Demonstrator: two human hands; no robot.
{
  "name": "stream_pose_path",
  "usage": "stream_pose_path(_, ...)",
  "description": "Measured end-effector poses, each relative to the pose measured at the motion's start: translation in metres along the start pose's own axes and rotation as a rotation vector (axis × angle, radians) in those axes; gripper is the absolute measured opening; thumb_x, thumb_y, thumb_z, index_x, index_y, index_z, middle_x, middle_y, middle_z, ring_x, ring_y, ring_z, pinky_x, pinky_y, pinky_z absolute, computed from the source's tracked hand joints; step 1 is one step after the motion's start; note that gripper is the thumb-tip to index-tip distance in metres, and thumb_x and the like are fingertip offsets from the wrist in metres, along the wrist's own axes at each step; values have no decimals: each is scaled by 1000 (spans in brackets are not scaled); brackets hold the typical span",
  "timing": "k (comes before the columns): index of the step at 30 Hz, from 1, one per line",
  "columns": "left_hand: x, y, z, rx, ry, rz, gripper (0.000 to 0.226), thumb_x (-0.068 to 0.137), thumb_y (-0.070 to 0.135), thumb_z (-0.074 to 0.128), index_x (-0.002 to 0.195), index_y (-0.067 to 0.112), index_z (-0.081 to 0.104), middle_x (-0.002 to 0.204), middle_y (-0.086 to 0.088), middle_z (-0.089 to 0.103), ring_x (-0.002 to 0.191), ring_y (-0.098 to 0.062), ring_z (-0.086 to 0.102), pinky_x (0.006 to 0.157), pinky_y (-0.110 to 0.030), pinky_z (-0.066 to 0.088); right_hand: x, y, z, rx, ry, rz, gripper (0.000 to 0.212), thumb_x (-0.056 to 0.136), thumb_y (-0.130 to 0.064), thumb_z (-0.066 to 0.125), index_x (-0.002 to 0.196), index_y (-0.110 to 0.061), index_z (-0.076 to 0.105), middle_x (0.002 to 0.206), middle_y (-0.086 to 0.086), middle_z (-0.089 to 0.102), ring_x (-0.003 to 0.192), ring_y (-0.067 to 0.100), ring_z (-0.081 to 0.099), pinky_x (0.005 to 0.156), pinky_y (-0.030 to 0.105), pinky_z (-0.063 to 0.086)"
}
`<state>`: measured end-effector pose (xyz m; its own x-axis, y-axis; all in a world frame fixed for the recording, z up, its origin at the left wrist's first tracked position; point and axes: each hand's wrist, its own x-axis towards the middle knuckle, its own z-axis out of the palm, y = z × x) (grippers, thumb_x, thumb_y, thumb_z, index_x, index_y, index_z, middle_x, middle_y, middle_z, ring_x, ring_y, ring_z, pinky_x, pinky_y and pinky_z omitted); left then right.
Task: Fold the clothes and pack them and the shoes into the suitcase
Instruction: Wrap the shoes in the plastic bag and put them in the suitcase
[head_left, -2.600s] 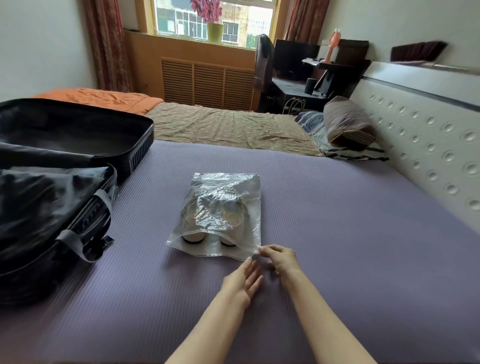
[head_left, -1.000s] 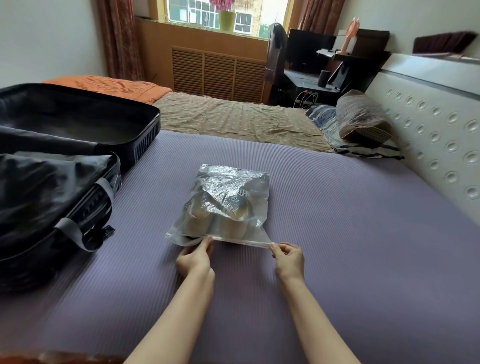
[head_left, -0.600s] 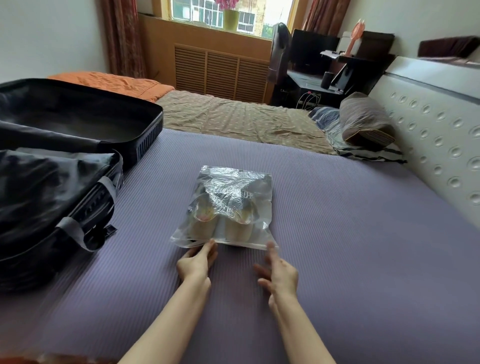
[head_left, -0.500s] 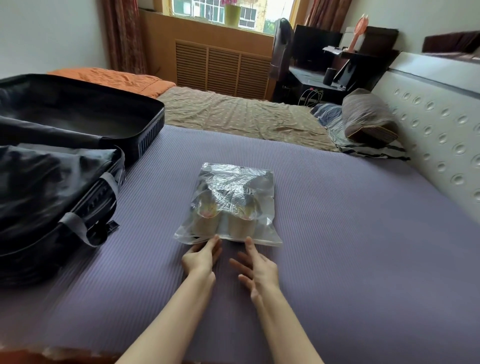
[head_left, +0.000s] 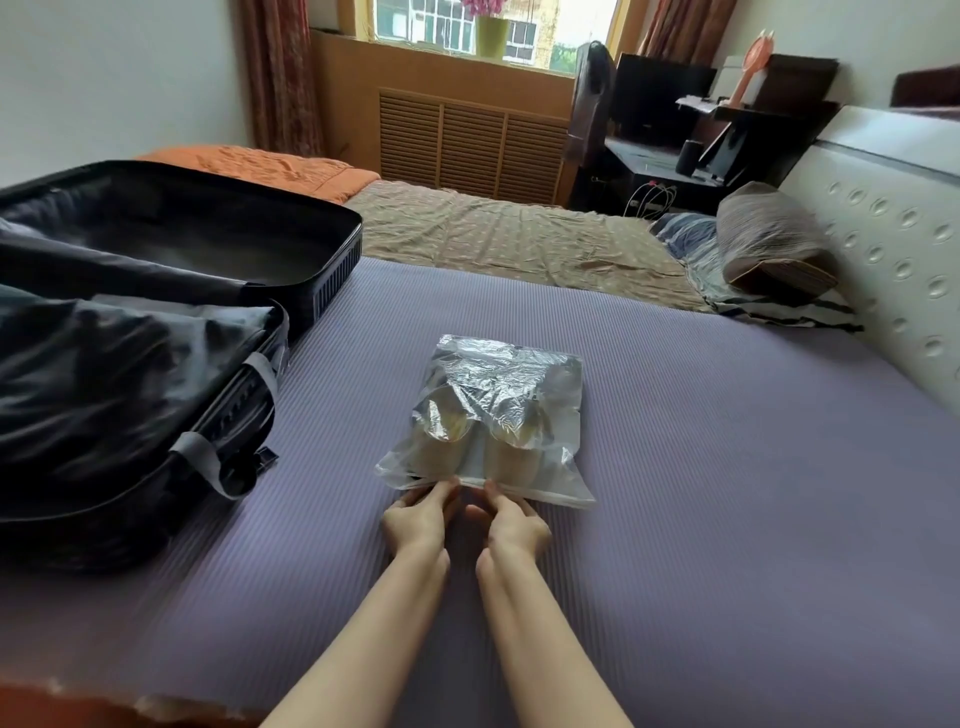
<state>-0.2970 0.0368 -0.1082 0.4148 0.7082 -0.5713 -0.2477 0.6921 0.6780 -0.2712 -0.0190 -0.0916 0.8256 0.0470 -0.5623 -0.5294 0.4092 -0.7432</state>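
Lying on the bed, the shoes are not yet packed; their bag is pinched by the left hand and right hand beside the open suitcase.

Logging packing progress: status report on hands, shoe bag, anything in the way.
Left hand and right hand both pinching plastic bag near edge. Shoes inside bag, on purple mat, not yet in suitcase. Path to open suitcase clear.
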Motion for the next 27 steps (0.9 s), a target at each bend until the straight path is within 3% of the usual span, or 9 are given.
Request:
stream_pose_path(2,-1,2,0,-2,8,26,10,74,-12,68,78,-5,64,54,-7,67,47,-10,64,57,-21,57,1,-1,0,-5,10,-23,17,79,9,67,67,-1,61,40,-4,59,30,9,53,34,16,41)
stream_pose_path(6,1,13,-4,5,62,82,12,74,-10,70,77,-1,62,71,-12,64,49,-10,64,55,-17,56,4,-6,-5,-33,19,-57,13,79,3,69,70,-2,62,44,-3,62,32,9,53,37,14,39)
stream_pose_path(11,17,33,-32,3,51,61,15,76,-11,69,79,0,59,75,-15,62,46,-9,64,58,-19,56,14,-14,-27,-87,24,-55,16,81,1,69,70,-8,61,47,-2,64,33,9,55,31,12,28)
stream_pose_path(15,14,33,-37,63,11,62,25,79,-8,68,98,2,57,78,-15,64,65,-18,65,59,-21,56,13,-14,-31,-98,15,-45,17,83,0,68,70,-8,60,52,0,65,34,11,57,29,13,27)
stream_pose_path(18,14,38,-43,286,-90,65,30,81,-3,67,106,8,53,82,-16,66,72,-19,65,58,-23,56,13,-14,-33,-100,24,-31,13,86,-3,65,76,-9,58,73,8,65,37,12,61,29,12,20)
stream_pose_path(20,13,42,-49,436,-175,47,36,81,-4,67,112,6,51,85,-19,66,72,-20,66,59,-25,57,13,-12,-34,-117,5,-20,11,87,-9,66,81,-12,57,80,8,64,44,14,64,31,13,29)
stream_pose_path(23,2,40,-50,532,-307,-35,45,79,-7,68,115,2,44,83,-22,65,60,-18,67,54,-24,57,13,-12,-29,-140,-12,-28,12,87,-11,67,81,-13,56,76,7,61,60,21,62,47,28,49)
stream_pose_path(27,-9,27,-49,621,-440,-124,55,75,-10,70,118,1,38,85,-22,66,62,-19,68,58,-27,58,15,-19,-22,-120,18,-57,13,83,-8,70,84,-9,57,82,11,65,71,25,64,62,38,52)
